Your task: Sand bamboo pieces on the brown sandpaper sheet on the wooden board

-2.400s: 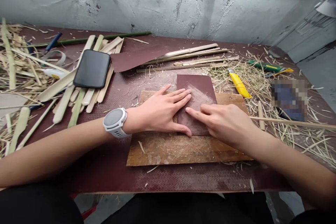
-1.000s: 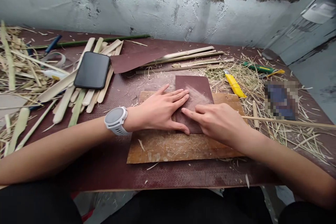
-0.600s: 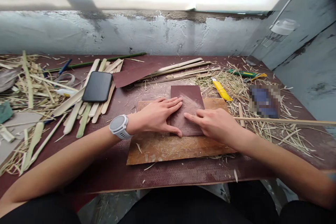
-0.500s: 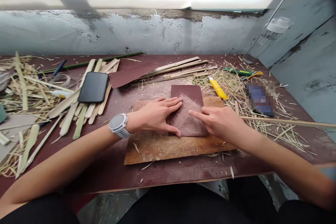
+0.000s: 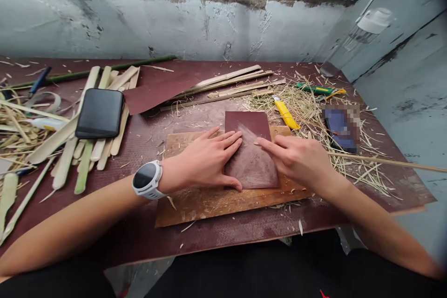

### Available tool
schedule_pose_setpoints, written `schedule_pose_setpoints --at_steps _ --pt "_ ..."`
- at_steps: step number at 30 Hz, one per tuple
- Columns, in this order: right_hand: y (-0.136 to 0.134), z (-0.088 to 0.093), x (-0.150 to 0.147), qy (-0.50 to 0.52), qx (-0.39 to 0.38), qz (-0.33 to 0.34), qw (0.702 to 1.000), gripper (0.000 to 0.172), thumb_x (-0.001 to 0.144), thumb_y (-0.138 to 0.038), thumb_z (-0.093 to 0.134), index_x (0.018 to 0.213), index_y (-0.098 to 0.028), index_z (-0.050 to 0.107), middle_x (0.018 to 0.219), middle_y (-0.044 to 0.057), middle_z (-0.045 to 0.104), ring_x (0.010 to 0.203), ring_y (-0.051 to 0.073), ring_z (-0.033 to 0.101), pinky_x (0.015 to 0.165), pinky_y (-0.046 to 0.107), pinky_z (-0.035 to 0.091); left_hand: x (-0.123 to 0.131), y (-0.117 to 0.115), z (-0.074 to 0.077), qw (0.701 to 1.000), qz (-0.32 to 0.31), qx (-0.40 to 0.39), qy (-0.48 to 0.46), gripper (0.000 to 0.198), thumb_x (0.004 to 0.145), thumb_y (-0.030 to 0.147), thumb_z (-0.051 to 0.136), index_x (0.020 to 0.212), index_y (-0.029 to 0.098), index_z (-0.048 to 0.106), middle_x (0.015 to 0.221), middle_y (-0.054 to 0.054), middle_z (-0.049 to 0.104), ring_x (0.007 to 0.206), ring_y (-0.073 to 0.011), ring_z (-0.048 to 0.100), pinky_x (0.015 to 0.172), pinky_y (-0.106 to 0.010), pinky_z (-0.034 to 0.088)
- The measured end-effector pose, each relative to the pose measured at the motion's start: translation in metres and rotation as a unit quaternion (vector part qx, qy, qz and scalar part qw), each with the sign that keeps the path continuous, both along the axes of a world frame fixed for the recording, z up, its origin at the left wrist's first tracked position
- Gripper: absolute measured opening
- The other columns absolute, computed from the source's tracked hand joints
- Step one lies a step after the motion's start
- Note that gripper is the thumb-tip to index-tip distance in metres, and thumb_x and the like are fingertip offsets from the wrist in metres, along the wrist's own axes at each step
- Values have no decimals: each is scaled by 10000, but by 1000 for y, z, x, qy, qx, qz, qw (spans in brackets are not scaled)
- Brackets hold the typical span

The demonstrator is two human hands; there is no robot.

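Observation:
A dark red-brown sheet of sandpaper (image 5: 252,172), dusted pale across its middle, lies on a brown wooden board (image 5: 209,207). My left hand (image 5: 209,158), wearing a white watch (image 5: 148,180), rests flat on the sheet's left side with fingers apart. Over the right side, my right hand (image 5: 302,158) is closed, its index finger stretched along the sheet. A thin bamboo strip (image 5: 387,160) runs out from behind this hand to the right; it appears gripped there, and its near end is hidden under the fingers.
A phone (image 5: 99,112) lies on bamboo slats (image 5: 64,165) at left. Another sandpaper sheet (image 5: 157,93) is behind. Yellow (image 5: 286,112) and green (image 5: 316,88) cutters lie among shavings (image 5: 265,102) at right, near a dark blurred object (image 5: 340,130). A clear bottle (image 5: 370,25) stands in the corner.
My right hand has slid slightly away from me and to the right over the sandpaper, the strip shifting with it. My left hand stays on the sheet. The camera view has tilted downward.

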State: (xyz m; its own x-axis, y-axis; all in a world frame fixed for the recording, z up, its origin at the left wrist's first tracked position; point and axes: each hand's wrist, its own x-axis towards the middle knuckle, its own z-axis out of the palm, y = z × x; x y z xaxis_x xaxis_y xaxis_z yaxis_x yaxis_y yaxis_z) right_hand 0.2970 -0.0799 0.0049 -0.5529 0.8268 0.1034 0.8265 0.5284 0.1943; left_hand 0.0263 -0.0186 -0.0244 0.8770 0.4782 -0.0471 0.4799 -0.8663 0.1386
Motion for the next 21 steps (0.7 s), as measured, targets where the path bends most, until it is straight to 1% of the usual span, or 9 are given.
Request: schedule_pose_setpoints --at_steps 2,6,9,11,14,15,17,19,21 --pt "5 -5 4 0 23 -3 1000 412 1029 -217 557 1408 -296 697 868 16 709 706 142 579 605 318 233 -2 0 0 1000 3 2 3 1232 830 997 395 1622 53 389 1696 -218 290 1575 -366 375 1333 -540 198" --pt "13 -16 14 -29 10 -19 999 401 1034 -242 569 1409 -290 702 866 17 707 674 147 553 599 323 207 -3 1 0 1000 1 1 4 1191 869 970 384 1618 43 391 1705 -206 268 1581 -362 367 1334 -555 192" --pt "10 -18 14 -45 20 -25 998 398 1042 -237 566 1417 -263 698 860 23 700 653 146 535 598 329 199 -4 2 0 1000 5 -10 1 1157 886 948 408 1620 55 396 1708 -201 267 1582 -360 365 1340 -549 182" --pt "4 -15 11 -40 13 1 999 386 1044 -226 562 1400 -260 709 828 14 678 632 145 518 596 333 203 -4 1 1 1000 9 -17 1 1149 891 932 440 1625 50 385 1709 -207 264 1584 -367 359 1340 -561 180" --pt "-4 -11 6 -11 -35 84 996 373 1046 -224 552 1374 -270 725 782 -1 643 623 149 515 603 332 233 -3 1 3 1000 11 -22 9 1148 890 918 475 1626 42 380 1711 -204 255 1588 -365 352 1339 -569 190" --pt "-5 -11 5 -4 -47 98 994 370 1045 -229 556 1370 -278 727 773 -6 636 621 150 515 604 330 238 -2 1 4 1000 11 -22 14 1151 886 918 486 1625 42 380 1711 -199 252 1589 -361 351 1339 -567 195" --pt "-6 -11 6 -6 -32 85 996 360 1040 -239 576 1362 -283 730 771 -10 634 613 149 505 591 328 223 -1 1 5 1000 11 -20 22 1164 874 922 502 1625 42 378 1712 -194 245 1589 -355 353 1339 -565 200" --pt "-7 -11 5 -32 9 44 998 358 1033 -233 594 1364 -262 728 778 -4 639 600 151 488 581 335 193 0 1 6 999 14 -16 28 1177 865 928 508 1626 41 375 1711 -193 242 1589 -353 354 1338 -564 200" --pt "-9 -10 2 -60 26 42 997 375 1033 -207 587 1385 -222 716 789 12 644 618 159 500 593 342 197 0 1 6 999 18 -14 29 1180 860 935 505 1625 45 381 1708 -195 249 1586 -353 359 1340 -557 192"
